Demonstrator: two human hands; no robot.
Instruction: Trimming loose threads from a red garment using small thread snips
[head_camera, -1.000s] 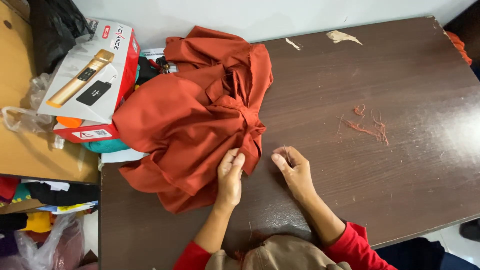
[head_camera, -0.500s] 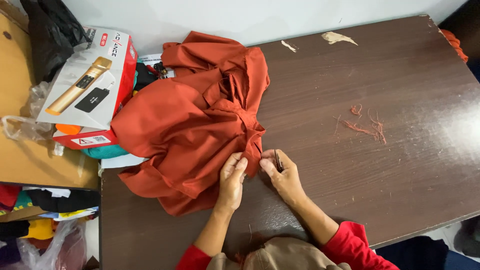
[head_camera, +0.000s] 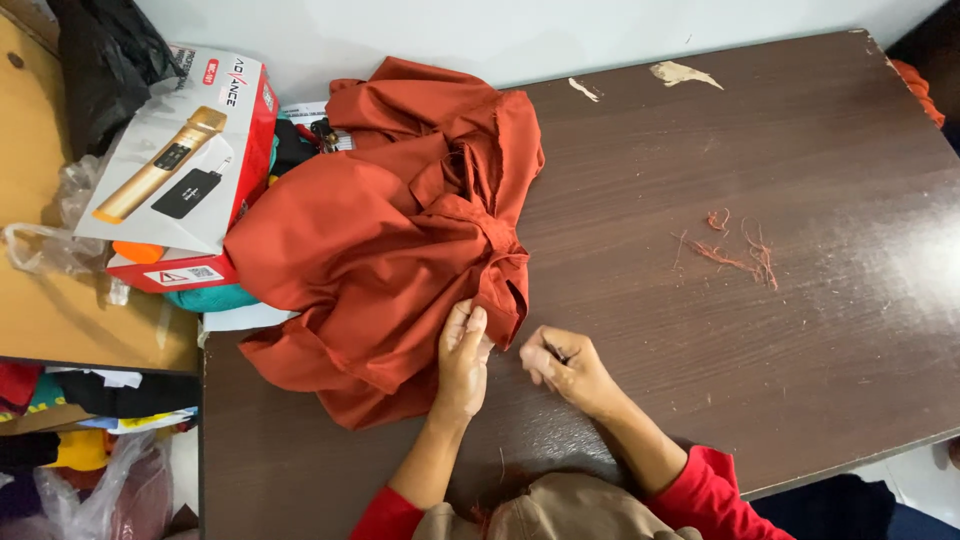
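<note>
A crumpled rust-orange garment (head_camera: 380, 250) lies on the left half of a dark brown wooden table (head_camera: 760, 350). My left hand (head_camera: 462, 362) rests on the garment's lower edge, its fingers pressed together on a fold of the cloth. My right hand (head_camera: 566, 368) sits on the table just right of that edge, a short gap from the cloth. Its fingers are curled shut around a small thin dark object that is mostly hidden. Both forearms end in red sleeves.
Loose orange threads (head_camera: 740, 250) lie on the table to the right. A red and white box (head_camera: 185, 160) picturing a gold microphone stands at the left, by a black bag (head_camera: 105, 60), plastic bags and a yellow surface (head_camera: 60, 310). Two paper scraps (head_camera: 680, 72) lie near the table's far edge.
My right hand went in to the garment's edge half a second ago and has now drawn back a little. My left hand stays on the cloth.
</note>
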